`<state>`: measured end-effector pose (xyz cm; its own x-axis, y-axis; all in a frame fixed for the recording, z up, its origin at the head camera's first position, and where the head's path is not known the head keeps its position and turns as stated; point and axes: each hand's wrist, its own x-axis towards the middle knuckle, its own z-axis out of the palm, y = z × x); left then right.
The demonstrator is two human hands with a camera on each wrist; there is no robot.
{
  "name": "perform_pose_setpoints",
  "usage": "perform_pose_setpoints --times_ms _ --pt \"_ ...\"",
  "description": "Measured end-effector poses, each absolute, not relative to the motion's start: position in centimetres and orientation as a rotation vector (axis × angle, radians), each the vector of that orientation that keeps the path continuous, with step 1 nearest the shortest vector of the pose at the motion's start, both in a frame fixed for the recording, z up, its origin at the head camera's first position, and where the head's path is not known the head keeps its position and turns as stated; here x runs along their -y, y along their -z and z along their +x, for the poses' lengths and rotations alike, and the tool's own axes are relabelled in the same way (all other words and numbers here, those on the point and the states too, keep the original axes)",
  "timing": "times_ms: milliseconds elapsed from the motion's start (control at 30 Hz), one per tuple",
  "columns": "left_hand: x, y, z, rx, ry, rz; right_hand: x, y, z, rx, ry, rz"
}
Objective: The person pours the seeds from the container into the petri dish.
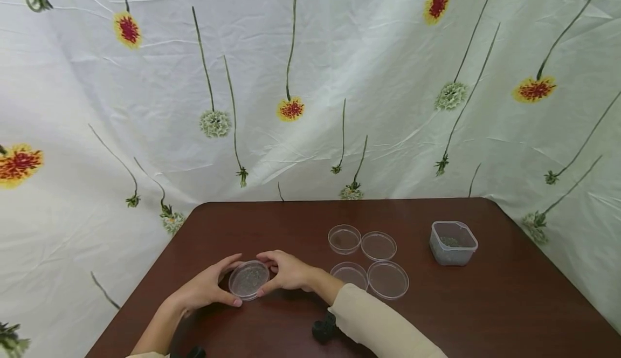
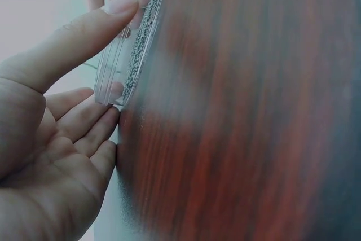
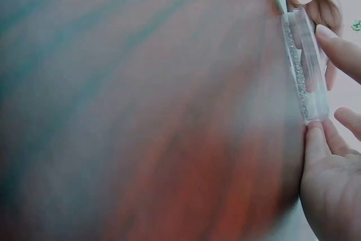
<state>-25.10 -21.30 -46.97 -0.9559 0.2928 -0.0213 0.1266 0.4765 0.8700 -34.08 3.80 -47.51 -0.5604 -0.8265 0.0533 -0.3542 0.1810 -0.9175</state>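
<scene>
The left hand (image 1: 206,288) is gripping one side of a round clear dish (image 1: 249,280) and the right hand (image 1: 289,272) is gripping the other, thumbs and fingers curving about its rim, so the dish is sitting between them. Grey grains (image 2: 138,49) are lying inside. I can't tell whether its base is touching the table (image 1: 271,223). Uneven pressure might tip it or lift what looks like a lid, spilling grains. Right of the right hand, four empty-looking dishes (image 1: 388,280) are lying close; a sweeping forearm (image 1: 326,285) could jostle them. Farther right, a clear tub (image 1: 448,256) is standing. I'm seeing no readable label or brand.
</scene>
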Motion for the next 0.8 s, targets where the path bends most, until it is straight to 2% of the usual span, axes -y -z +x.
perform_pose_setpoints --times_ms 400,800 --pt "20.9 46.1 -25.2 -2.620 -1.426 0.358 -5.4 45.4 -34.6 -1.967 1.437 -1.130" --pt "19.9 43.0 -25.7 -2.739 -1.436 0.349 -7.8 42.6 -35.2 -1.994 1.486 -1.164"
